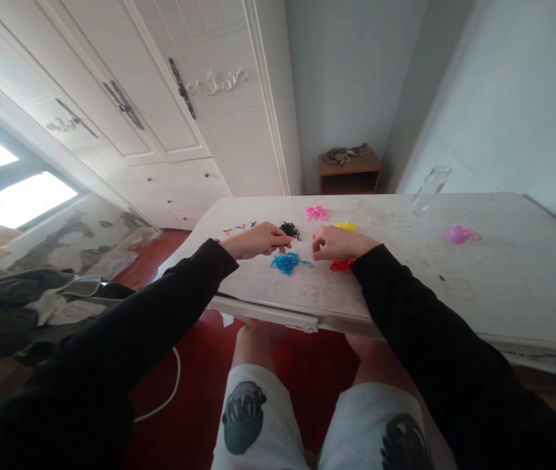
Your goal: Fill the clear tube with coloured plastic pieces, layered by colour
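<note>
Both my hands rest on a white table [454, 287] among small piles of coloured bands. My left hand [257, 239] is closed in a pinch beside a black pile [289, 229], and what it pinches is too small to make out. My right hand [337, 243] is curled shut just to the right, fingers facing the left hand. A blue pile [286, 262] lies between and below the hands. A red pile [341, 265] shows under my right wrist, and a yellow pile [345, 226] sits just behind the right hand. A pink pile [316, 212] lies farther back.
A clear glass [429, 188] stands at the table's back right, and a pink-purple clump [460, 234] lies to the right. A few loose coloured pieces [239, 228] lie left of my left hand. White wardrobe doors [170, 98] stand to the left, a wooden nightstand [350, 173] behind.
</note>
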`<state>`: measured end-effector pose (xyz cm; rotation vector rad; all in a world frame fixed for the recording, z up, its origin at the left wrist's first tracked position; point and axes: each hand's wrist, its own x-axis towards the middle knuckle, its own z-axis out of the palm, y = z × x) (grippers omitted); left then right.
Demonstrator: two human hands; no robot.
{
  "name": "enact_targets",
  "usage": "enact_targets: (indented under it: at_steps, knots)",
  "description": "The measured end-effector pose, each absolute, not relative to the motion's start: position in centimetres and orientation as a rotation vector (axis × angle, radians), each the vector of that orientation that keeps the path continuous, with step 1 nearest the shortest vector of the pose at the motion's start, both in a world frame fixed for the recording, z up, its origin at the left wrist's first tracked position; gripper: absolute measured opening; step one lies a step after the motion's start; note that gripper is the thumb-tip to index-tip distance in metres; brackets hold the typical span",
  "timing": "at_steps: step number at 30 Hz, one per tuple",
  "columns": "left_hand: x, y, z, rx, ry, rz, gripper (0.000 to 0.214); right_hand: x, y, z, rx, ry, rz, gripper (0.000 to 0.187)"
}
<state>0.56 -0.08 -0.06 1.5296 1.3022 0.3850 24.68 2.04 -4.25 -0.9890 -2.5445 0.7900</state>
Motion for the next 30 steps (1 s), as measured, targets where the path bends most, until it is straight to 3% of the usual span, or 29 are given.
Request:
enact_targets:
  at_steps: [4,9,16,23,30]
  knots:
    - [0.7,-0.4,0.1,1.449,1.265,0.425,0.028,24.2,1.0,-4.0,-0.999,-2.577,0.820,0.012]
    - [0.9,-0.6,0.1,1.317,1.263,0.459,0.036,24.1,0.7,-3.5,-0.916,-2.648,0.817,0.030]
    - [1.4,-0.7,0.3,1.092,1.226,0.447,0.041,24.1,1.4,-3.1,-0.853,-2.368,0.664,0.013]
    - [3.1,-0.6,0.1,0.965,1.091,0.466,0.015,23.7,1.1,-2.7,-0.726,-2.212,0.689,0.018]
    - [3.8,-0.4,-0.2,0.945,1.020,0.464,0.017,24.0,1.4,-2.9,-0.700,-2.218,0.715,0.013]
